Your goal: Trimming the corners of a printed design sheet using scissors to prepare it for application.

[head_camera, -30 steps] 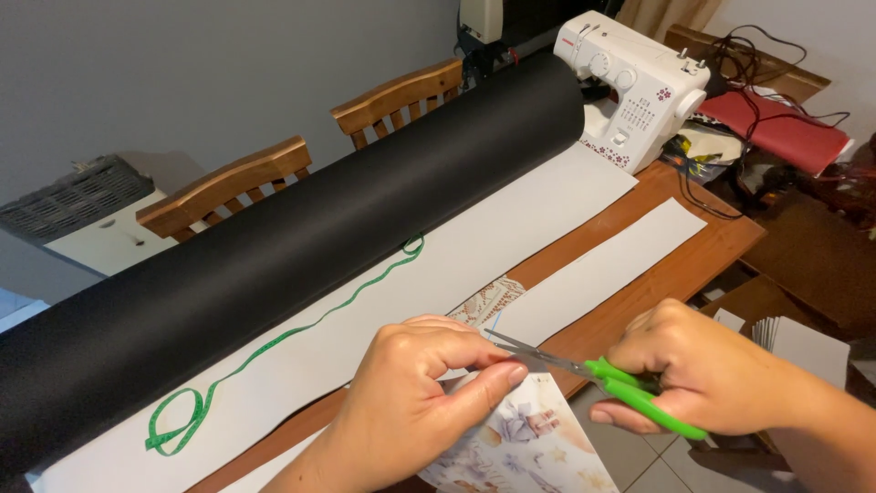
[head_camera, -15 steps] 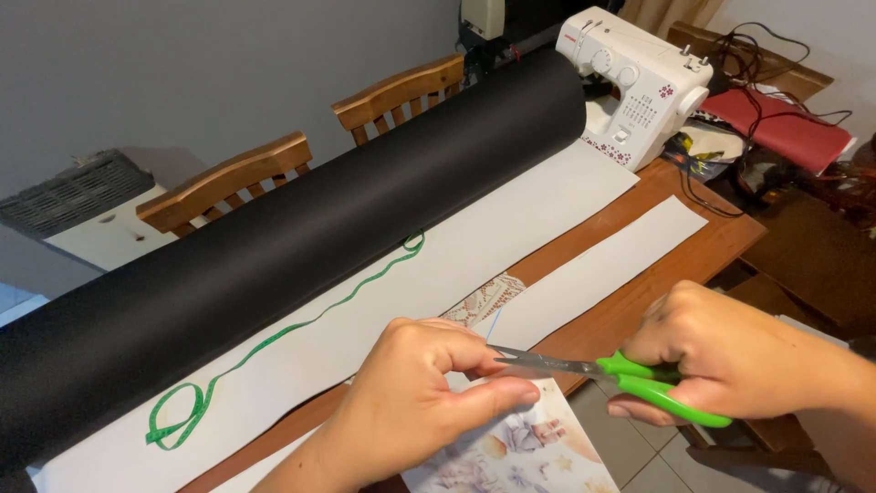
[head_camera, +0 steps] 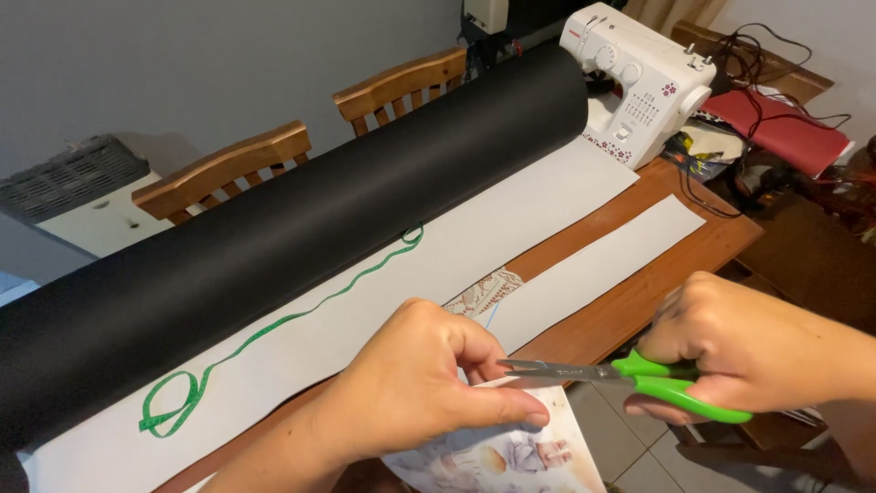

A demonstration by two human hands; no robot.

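Note:
My right hand grips green-handled scissors, blades pointing left and nearly closed. Their tips meet the edge of a printed fabric piece that my left hand pinches and holds at the table's near edge. The fabric has a pale pattern with small figures. A narrow white paper strip lies on the wooden table just beyond the scissors. Part of the fabric is hidden under my left hand.
A large black roll lies lengthwise over a wide white sheet with a green measuring tape. A white sewing machine stands at the far end. Two wooden chairs are behind. Red item and cables at right.
My right hand with the scissors has shifted to the right and the blades have closed further. My left hand stays pinched on the fabric.

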